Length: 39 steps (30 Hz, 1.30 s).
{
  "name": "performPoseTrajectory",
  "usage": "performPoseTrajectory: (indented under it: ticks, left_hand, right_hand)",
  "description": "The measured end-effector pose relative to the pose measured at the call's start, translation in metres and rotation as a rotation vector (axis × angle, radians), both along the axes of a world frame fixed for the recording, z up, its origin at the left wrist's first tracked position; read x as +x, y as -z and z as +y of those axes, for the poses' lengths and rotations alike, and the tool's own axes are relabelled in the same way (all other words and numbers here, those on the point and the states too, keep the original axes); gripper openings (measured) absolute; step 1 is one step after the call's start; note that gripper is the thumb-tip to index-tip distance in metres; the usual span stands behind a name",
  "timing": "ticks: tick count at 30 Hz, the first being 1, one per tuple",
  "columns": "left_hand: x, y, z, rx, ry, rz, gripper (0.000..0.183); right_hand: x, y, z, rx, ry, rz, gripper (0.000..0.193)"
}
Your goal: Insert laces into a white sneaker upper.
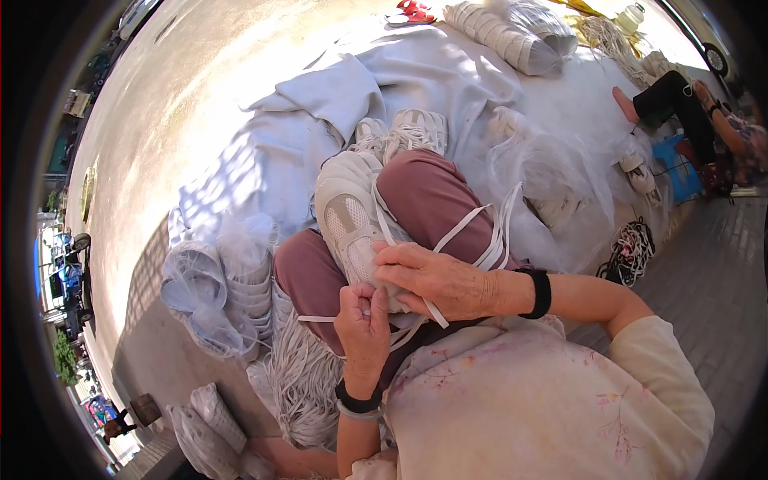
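Observation:
A white and beige sneaker (352, 220) lies on my lap between my knees, toe pointing away, at the near end of a row of nested shoe parts. My left hand (364, 328) is closed in a pinch on a flat white shoelace (316, 319) near the sneaker's near end. Bent over the sneaker, my right hand (440, 280) has its fingers pressed together on a lace; its fingertips partly hide the eyelets. Loose lace lengths (500, 232) drape over my right knee. The sneaker's near end is mostly covered by my hands.
A bundle of white laces (304, 384) hangs by my left thigh. Plastic-wrapped shoe stacks (212, 284) stand to the left, more shoes (416, 128) ahead on a pale cloth (432, 68). At right are clear plastic bags (560, 176), dark-and-white cords (630, 252) and another seated person (680, 104).

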State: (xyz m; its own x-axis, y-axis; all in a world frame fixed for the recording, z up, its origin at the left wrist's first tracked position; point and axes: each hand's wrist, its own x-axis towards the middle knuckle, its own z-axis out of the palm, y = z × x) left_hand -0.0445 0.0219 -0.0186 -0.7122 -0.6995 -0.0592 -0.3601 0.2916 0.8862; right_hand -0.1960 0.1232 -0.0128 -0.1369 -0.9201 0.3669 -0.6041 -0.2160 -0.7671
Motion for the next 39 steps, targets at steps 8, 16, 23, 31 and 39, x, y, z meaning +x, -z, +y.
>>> performPoseTrajectory:
  ticks: [8,16,23,31,39]
  left_hand:
    - [0.013,-0.006,0.001,-0.164,0.166,-0.01,0.05]
    - [0.033,-0.022,-0.01,0.234,-0.057,0.028,0.028]
    - [0.044,-0.048,-0.046,0.519,-0.16,0.486,0.018]
    - [0.083,-0.058,-0.061,0.743,-0.139,0.711,0.02]
    - [0.071,-0.056,-0.045,0.647,-0.261,0.524,0.036]
  right_hand:
    - [0.02,-0.024,0.02,0.049,-0.273,-0.18,0.035]
    - [-0.081,-0.035,0.065,0.661,-0.069,-0.337,0.024]
    - [-0.107,-0.019,0.071,0.454,0.347,0.238,0.028]
    - [-0.062,-0.029,-0.008,0.219,0.306,0.332,0.024]
    - [-0.061,-0.008,-0.006,0.288,0.141,0.39,0.016]
